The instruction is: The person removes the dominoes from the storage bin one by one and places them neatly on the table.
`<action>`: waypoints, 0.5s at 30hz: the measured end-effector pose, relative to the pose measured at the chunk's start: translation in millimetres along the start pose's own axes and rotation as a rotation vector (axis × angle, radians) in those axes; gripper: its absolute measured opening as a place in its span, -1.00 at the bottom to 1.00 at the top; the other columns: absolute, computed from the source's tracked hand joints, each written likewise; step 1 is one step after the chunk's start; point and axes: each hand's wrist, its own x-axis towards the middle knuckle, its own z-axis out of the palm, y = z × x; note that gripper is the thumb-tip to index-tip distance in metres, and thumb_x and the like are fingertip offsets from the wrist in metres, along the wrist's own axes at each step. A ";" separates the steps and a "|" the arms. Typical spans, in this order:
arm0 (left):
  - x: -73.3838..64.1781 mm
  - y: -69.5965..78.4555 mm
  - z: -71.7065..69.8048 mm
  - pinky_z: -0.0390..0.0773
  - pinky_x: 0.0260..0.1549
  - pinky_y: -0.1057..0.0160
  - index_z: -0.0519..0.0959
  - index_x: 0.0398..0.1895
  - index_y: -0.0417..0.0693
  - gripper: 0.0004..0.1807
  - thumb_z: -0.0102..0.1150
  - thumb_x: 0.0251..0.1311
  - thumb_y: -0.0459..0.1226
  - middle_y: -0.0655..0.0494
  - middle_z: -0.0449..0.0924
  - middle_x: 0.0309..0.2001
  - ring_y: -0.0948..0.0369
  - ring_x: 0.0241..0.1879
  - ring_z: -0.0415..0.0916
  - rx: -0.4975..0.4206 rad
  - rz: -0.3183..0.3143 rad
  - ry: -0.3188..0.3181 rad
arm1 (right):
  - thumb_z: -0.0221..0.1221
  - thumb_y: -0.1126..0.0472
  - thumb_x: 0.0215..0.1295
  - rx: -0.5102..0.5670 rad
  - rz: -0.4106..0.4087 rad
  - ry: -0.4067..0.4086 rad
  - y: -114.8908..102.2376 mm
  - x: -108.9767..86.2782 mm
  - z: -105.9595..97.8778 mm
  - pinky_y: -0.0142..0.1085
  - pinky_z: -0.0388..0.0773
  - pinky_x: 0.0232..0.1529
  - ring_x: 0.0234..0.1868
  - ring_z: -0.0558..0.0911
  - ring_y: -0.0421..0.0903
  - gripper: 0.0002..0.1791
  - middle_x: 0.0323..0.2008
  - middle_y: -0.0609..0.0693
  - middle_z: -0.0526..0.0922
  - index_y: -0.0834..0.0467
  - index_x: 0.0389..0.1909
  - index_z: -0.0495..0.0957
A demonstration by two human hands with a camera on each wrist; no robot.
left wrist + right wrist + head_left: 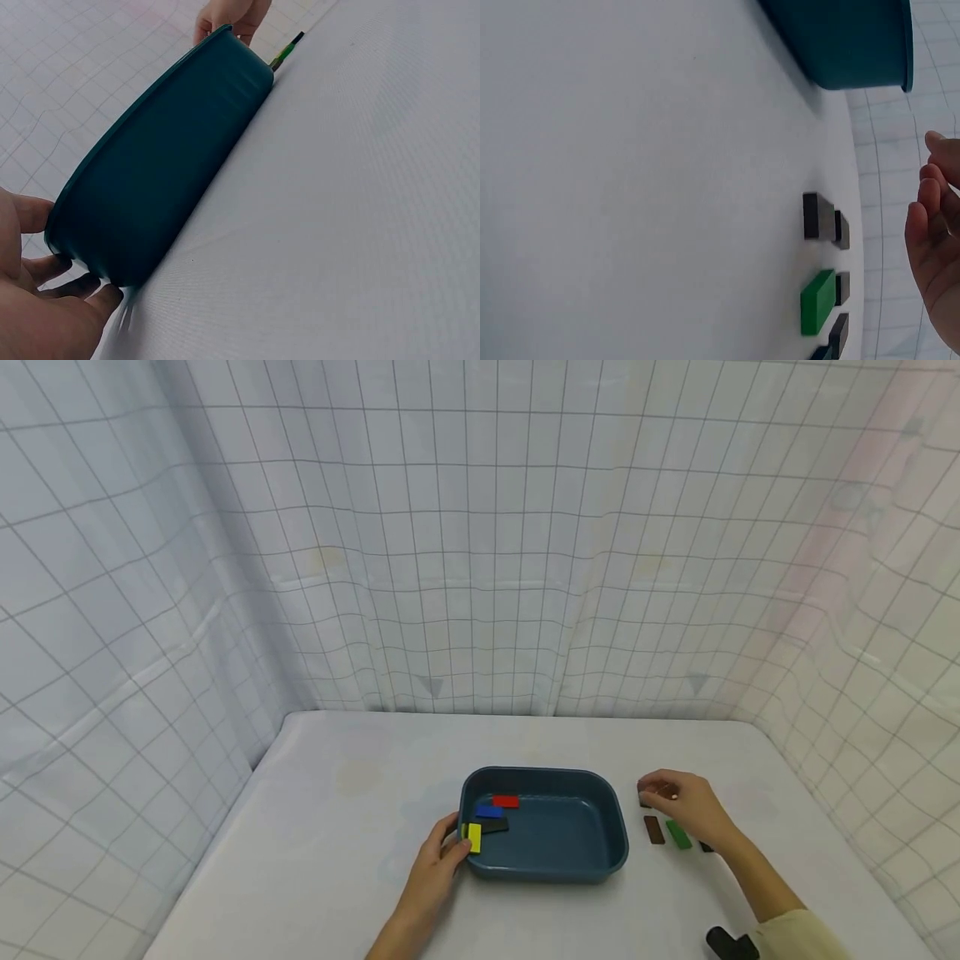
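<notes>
A dark teal plastic tub [551, 868] sits on the white table. My left hand [437, 860] grips its left end, with the thumb over the rim and the fingers against the outer wall, as the left wrist view also shows. Inside lie a red block [506, 802], a blue block [489, 812], a black block [495, 826] and, by my thumb, a yellow block [475, 838]. To the tub's right, my right hand [686, 802] hovers with loosely bent fingers over a partly covered brown block [645, 804]. In the right wrist view, nothing shows between the fingers [930, 195].
Nearer the front of the table lie another brown block [654, 830], a green block [678, 834] and a dark block [707, 847] partly behind my right wrist. A black device [731, 943] is at the right sleeve. White gridded curtains [480, 568] surround the table.
</notes>
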 end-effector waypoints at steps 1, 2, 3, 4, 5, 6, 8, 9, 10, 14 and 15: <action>0.1 -0.4 0.3 0.28 0.36 -0.24 0.23 0.53 -0.26 -0.41 0.05 0.52 -0.29 -0.32 0.12 0.53 -0.33 0.47 0.11 0.005 0.001 -0.001 | 0.41 0.22 0.33 0.002 -0.010 0.003 -3.4 3.3 2.9 -0.33 0.63 -0.34 -0.31 0.66 -0.17 -0.74 -0.30 -0.13 0.70 0.23 -0.03 0.72; 0.3 -1.1 0.5 0.27 0.36 -0.23 0.24 0.53 -0.25 -0.41 0.06 0.52 -0.28 -0.30 0.13 0.53 -0.32 0.47 0.12 0.005 -0.002 0.000 | 0.40 0.22 0.33 0.007 -0.017 0.003 -7.6 6.7 6.1 -0.33 0.64 -0.34 -0.32 0.66 -0.17 -0.74 -0.30 -0.13 0.70 0.24 -0.03 0.72; 0.6 -1.2 0.5 0.27 0.36 -0.24 0.24 0.53 -0.25 -0.41 0.06 0.52 -0.28 -0.31 0.13 0.53 -0.33 0.47 0.12 0.009 0.000 0.000 | 0.41 0.23 0.32 0.014 -0.026 0.003 -12.0 10.5 9.6 -0.33 0.64 -0.33 -0.32 0.67 -0.17 -0.74 -0.31 -0.13 0.70 0.24 -0.02 0.72; 0.9 -1.3 0.4 0.28 0.36 -0.24 0.24 0.53 -0.24 -0.41 0.06 0.52 -0.29 -0.30 0.13 0.53 -0.33 0.47 0.13 0.013 0.002 0.000 | 0.40 0.22 0.33 0.021 -0.038 0.001 -17.2 14.1 12.8 -0.32 0.65 -0.33 -0.31 0.68 -0.16 -0.74 -0.31 -0.13 0.70 0.24 -0.02 0.72; 1.3 -1.4 0.2 0.28 0.36 -0.24 0.24 0.53 -0.24 -0.41 0.06 0.52 -0.29 -0.30 0.14 0.53 -0.33 0.47 0.14 0.018 0.002 0.002 | 0.40 0.23 0.33 0.021 -0.050 0.000 -22.9 18.0 16.7 -0.32 0.66 -0.31 -0.31 0.68 -0.16 -0.74 -0.31 -0.13 0.70 0.23 -0.02 0.72; 1.8 -1.4 0.0 0.27 0.36 -0.24 0.24 0.53 -0.23 -0.41 0.06 0.52 -0.29 -0.30 0.14 0.53 -0.32 0.47 0.14 0.018 0.003 0.003 | 0.40 0.24 0.33 0.021 -0.067 -0.001 -28.8 22.0 20.5 -0.31 0.67 -0.29 -0.30 0.68 -0.15 -0.75 -0.30 -0.14 0.71 0.23 -0.03 0.72; 2.8 -1.2 -0.2 0.28 0.36 -0.24 0.25 0.54 -0.23 -0.41 0.06 0.52 -0.29 -0.29 0.15 0.53 -0.31 0.46 0.16 0.019 0.009 0.004 | 0.40 0.24 0.33 0.035 -0.110 -0.008 -41.3 30.1 29.5 -0.29 0.68 -0.26 -0.28 0.68 -0.16 -0.77 -0.30 -0.15 0.72 0.20 -0.04 0.73; 3.0 -1.0 -0.3 0.28 0.36 -0.23 0.24 0.54 -0.23 -0.41 0.06 0.52 -0.29 -0.29 0.15 0.53 -0.30 0.46 0.17 0.016 0.011 0.006 | 0.40 0.23 0.33 0.040 -0.140 -0.014 -47.3 33.6 34.2 -0.29 0.68 -0.25 -0.28 0.68 -0.18 -0.78 -0.30 -0.17 0.72 0.19 -0.05 0.73; 3.1 -1.2 -0.4 0.28 0.36 -0.23 0.25 0.54 -0.23 -0.41 0.06 0.52 -0.30 -0.29 0.15 0.53 -0.29 0.46 0.18 0.012 0.012 0.007 | 0.39 0.23 0.34 0.047 -0.168 -0.026 -53.1 36.5 39.0 -0.28 0.68 -0.24 -0.29 0.68 -0.20 -0.78 -0.30 -0.18 0.72 0.19 -0.05 0.73; 2.1 -2.0 1.1 0.29 0.36 -0.22 0.24 0.53 -0.26 -0.42 0.04 0.52 -0.31 -0.31 0.15 0.52 -0.27 0.45 0.19 -0.007 0.007 0.000 | 0.37 0.22 0.36 0.101 -0.263 -0.090 -69.4 43.7 55.9 -0.29 0.65 -0.30 -0.35 0.65 -0.27 -0.78 -0.34 -0.23 0.69 0.21 -0.04 0.73; 2.1 -2.3 2.0 0.28 0.36 -0.22 0.24 0.53 -0.26 -0.42 0.04 0.52 -0.31 -0.31 0.14 0.53 -0.27 0.45 0.19 -0.012 0.002 -0.002 | 0.37 0.21 0.36 0.108 -0.274 -0.105 -72.0 44.3 58.5 -0.29 0.64 -0.31 -0.37 0.64 -0.27 -0.77 -0.34 -0.23 0.68 0.22 -0.03 0.73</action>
